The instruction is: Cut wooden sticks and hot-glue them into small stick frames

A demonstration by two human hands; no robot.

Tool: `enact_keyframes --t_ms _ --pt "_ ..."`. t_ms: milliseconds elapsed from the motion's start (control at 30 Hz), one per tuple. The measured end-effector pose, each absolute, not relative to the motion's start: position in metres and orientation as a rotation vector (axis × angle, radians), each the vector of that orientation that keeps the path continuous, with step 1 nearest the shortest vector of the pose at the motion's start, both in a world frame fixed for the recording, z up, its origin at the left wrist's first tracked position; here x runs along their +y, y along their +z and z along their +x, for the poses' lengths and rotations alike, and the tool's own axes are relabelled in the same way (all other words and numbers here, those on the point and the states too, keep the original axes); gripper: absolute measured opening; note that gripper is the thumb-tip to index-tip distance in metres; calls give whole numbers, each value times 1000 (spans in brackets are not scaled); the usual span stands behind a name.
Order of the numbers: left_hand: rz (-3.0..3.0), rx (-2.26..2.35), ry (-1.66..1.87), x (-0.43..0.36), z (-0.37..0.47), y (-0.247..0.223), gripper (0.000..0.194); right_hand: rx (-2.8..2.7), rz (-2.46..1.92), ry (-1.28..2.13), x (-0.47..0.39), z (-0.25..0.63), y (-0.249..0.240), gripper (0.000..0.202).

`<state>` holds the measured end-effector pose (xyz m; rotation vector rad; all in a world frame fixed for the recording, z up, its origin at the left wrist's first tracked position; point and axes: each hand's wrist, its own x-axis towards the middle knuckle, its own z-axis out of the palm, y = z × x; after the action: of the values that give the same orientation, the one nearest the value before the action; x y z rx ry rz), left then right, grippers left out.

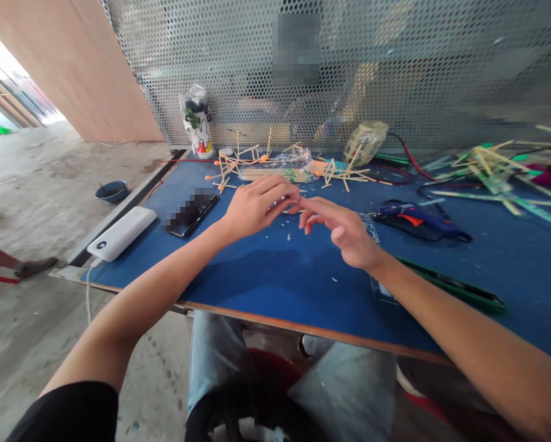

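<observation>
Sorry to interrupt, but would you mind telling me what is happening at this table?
A seated person has both hands together over a blue tabletop. The left hand and right hand meet at the fingertips, pinching something too small to identify. Beyond them lie small stick structures with orange tips. A blue glue gun rests to the right, a phone and white power bank to the left.

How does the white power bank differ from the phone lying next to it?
The power bank is white and thick; the phone is black and thin. The power bank sits at the table's left corner with a cable trailing off the edge; the phone lies further in, nearer the left hand. Both lie flat.
</observation>
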<state>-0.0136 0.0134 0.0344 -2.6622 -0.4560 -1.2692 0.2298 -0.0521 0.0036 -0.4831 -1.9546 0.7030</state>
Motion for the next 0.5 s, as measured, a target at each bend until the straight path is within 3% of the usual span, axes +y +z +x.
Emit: enact_keyframes --t_ms 200,400,500 --pt "-2635 -479 -1345 11 -15 36 23 -2026 -508 419 -56 226 12 61" --pt "-2618 -490 -1639 4 -11 39 17 -1958 -586 -364 -61 237 26 21" --pt "-2711 -322 -1699 -2 -7 40 9 -1972 -513 -518 -60 243 31 26"
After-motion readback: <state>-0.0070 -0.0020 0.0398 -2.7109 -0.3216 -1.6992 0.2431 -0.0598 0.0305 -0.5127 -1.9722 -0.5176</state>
